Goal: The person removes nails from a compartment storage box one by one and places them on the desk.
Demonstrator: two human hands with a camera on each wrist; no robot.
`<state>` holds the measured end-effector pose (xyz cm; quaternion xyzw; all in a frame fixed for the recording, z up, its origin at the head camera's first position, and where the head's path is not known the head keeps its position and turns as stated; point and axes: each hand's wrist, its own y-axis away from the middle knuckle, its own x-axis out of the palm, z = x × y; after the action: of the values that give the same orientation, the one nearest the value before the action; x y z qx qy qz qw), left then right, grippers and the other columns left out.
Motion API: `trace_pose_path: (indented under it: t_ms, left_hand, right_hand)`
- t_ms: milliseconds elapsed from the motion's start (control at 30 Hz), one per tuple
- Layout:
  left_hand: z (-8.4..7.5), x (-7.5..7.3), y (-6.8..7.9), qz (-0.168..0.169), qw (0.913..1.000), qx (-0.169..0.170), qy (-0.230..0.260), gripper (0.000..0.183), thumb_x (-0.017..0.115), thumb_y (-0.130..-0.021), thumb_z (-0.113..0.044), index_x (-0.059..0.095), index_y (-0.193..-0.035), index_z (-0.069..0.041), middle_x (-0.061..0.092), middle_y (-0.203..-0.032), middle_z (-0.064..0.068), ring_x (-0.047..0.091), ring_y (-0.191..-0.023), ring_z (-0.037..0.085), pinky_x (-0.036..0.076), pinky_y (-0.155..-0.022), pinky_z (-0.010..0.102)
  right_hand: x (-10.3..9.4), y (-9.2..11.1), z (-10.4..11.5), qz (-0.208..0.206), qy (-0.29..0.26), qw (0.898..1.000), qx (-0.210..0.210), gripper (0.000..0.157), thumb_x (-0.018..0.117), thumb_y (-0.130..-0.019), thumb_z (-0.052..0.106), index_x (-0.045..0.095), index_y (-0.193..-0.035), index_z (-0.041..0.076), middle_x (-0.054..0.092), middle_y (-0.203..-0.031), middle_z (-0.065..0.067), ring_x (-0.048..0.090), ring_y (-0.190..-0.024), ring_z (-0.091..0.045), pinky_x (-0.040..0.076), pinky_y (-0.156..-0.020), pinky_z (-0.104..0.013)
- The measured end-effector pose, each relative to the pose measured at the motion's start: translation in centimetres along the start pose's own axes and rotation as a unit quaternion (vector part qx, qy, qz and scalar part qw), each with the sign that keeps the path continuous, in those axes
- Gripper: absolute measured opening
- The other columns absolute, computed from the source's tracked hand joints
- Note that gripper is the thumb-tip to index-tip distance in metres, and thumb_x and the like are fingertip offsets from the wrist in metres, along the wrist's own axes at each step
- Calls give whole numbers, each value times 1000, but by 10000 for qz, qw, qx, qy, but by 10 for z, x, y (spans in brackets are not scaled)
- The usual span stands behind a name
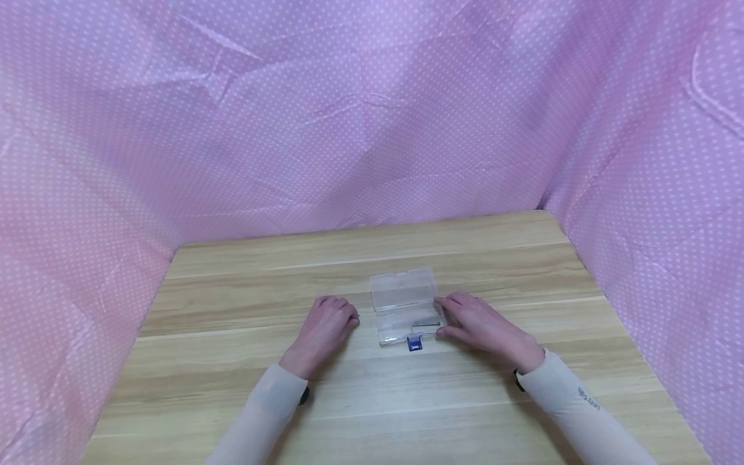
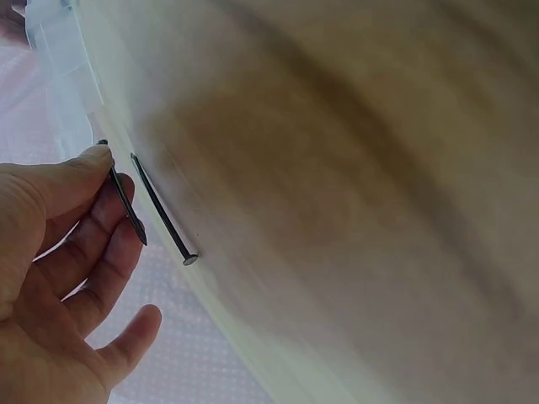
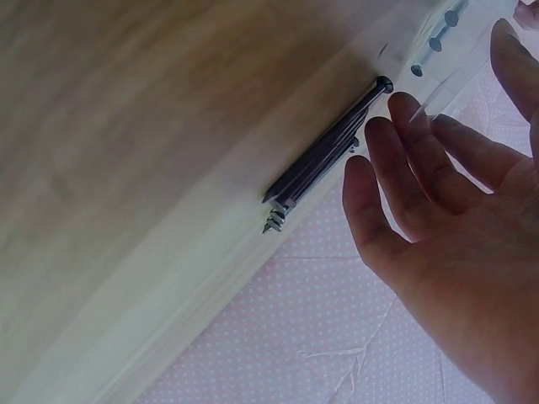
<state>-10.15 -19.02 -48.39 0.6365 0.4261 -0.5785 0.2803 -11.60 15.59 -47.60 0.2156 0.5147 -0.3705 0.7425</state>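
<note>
A clear plastic box (image 1: 396,323) lies on the table with its lid (image 1: 403,289) folded back. Inside it is a nail (image 1: 429,323), and a blue tag (image 1: 414,343) hangs at its front. My right hand (image 1: 479,323) holds the box's right side between thumb and fingers. To the left of the box, my left hand (image 1: 327,326) pinches a dark nail (image 2: 125,198) between thumb and fingers. Beside those fingers another nail (image 2: 164,210) lies on the table. Several nails (image 3: 324,151) and a screw (image 3: 274,220) lie near my right fingers; in the head view that hand hides them.
The wooden table (image 1: 372,413) carries the box and the loose hardware. Pink dotted cloth (image 1: 360,129) hangs behind the table and along both sides.
</note>
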Motion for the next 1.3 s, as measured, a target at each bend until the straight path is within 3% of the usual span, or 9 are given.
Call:
trace_pose_path:
  t_ms: [500, 800, 1033, 1300]
  left_hand:
    - [2, 3, -3, 99, 9997, 30, -225, 6, 73, -97, -16, 76, -92, -15, 73, -94, 0, 67, -98, 23, 49, -102, 50]
    - [1, 2, -4, -240, 9996, 120, -41, 3, 74, -96, -16, 76, -94, -17, 72, -94, 0, 67, -97, 24, 49, -99, 49]
    - [-9, -7, -6, -652, 9963, 529, 184, 5, 78, -92, -13, 78, -96, -15, 73, -97, 0, 68, -100, 24, 50, -98, 48]
    - [-22, -10, -10, -958, 9894, 1082, 160, 4, 81, -90, -15, 79, -94, -16, 73, -96, -2, 67, -99, 22, 48, -105, 49]
  right_hand:
    - [-1, -1, 2, -74, 40, 9999, -59, 61, 79, -93, 33, 61, -137, -4, 66, -118, -12, 64, -107, -27, 55, -94, -49]
    - [-2, -2, 2, -75, 9, 10000, -27, 60, 77, -94, 35, 60, -137, -4, 66, -119, -13, 64, -108, -28, 55, -95, -50]
    - [-2, -3, 2, -57, 10, 10000, 2, 61, 78, -93, 34, 60, -137, -4, 66, -120, -13, 64, -109, -28, 55, -96, -50]
    - [-2, -4, 3, 34, -37, 9999, 102, 62, 78, -93, 34, 60, -138, -4, 66, -121, -13, 63, -110, -29, 54, -97, -50]
